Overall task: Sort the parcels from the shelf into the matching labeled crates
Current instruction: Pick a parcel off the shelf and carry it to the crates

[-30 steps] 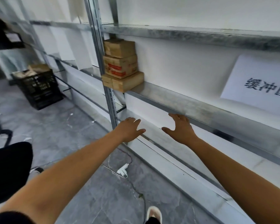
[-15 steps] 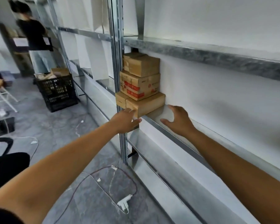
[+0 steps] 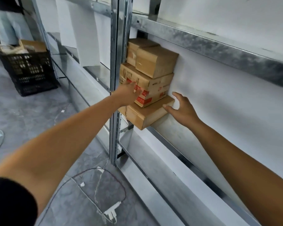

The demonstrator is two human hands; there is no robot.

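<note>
Up on the metal shelf (image 3: pixel 207 46), three cardboard parcels sit stacked against the upright post (image 3: pixel 116 79), on the left end of the bay. The left hand (image 3: pixel 127 95) lies with straight fingers against the near face of the middle parcel (image 3: pixel 155 88), the one with red tape; it is open and somewhat blurred. The right hand (image 3: pixel 181 108) is open too, fingers spread, its thumb touching the right end of the flat bottom parcel (image 3: pixel 147 115), which juts past the shelf's near edge. The top parcel (image 3: pixel 155 62) is touched by neither hand.

Far to the left, a black crate (image 3: pixel 28 74) stands on the grey floor (image 3: pixel 23 121), holding brown and pale packages heaped to its rim. Another person's legs (image 3: pixel 10 25) show just behind it. White sheets (image 3: pixel 88 38) hang over the far shelves. Near on the floor lie a thin cable and a white plug (image 3: pixel 111 212). The post stands between the left arm and the parcels' left side.
</note>
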